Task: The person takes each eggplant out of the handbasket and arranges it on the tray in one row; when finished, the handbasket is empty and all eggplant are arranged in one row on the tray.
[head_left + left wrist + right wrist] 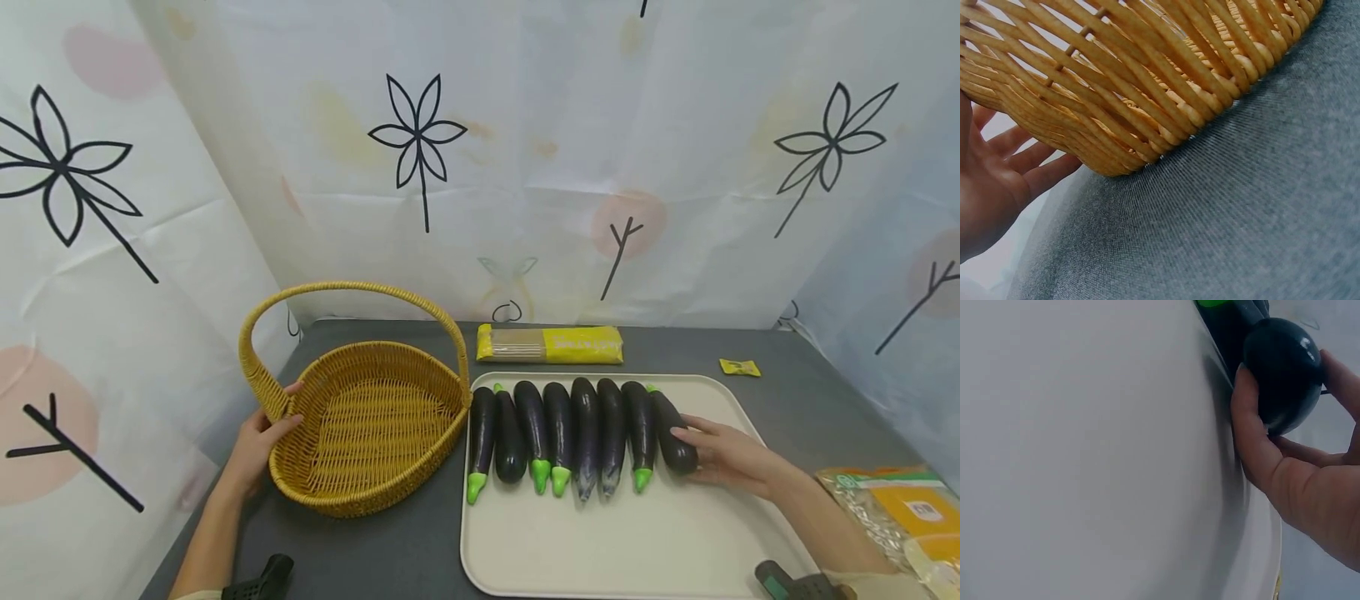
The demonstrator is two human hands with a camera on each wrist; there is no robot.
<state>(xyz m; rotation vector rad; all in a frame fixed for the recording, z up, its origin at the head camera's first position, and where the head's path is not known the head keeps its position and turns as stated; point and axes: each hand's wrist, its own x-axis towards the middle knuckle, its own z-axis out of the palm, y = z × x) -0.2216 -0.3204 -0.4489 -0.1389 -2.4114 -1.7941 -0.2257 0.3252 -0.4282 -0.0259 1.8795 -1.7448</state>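
Note:
A yellow woven basket [352, 496] with a tall arched handle stands on the left of the table. My left hand [258, 442] holds its left side at the foot of the handle, thumb over the rim; in the left wrist view, the fingers of the left hand [997, 181] lie along the outer weave. On a cream tray [600, 546], several dark purple eggplants [585, 425] lie side by side in a row. My right hand [731, 454] grips the rightmost eggplant [667, 425] by its lower end, thumb and fingers on opposite sides, as the eggplant [1285, 369] shows in the right wrist view.
Behind the tray lies a yellow pack of noodles [551, 344]. A small yellow packet [740, 367] is at the back right. An orange and clear plastic bag [900, 508] lies by my right forearm. Patterned white curtains [525, 167] surround the grey table [390, 558].

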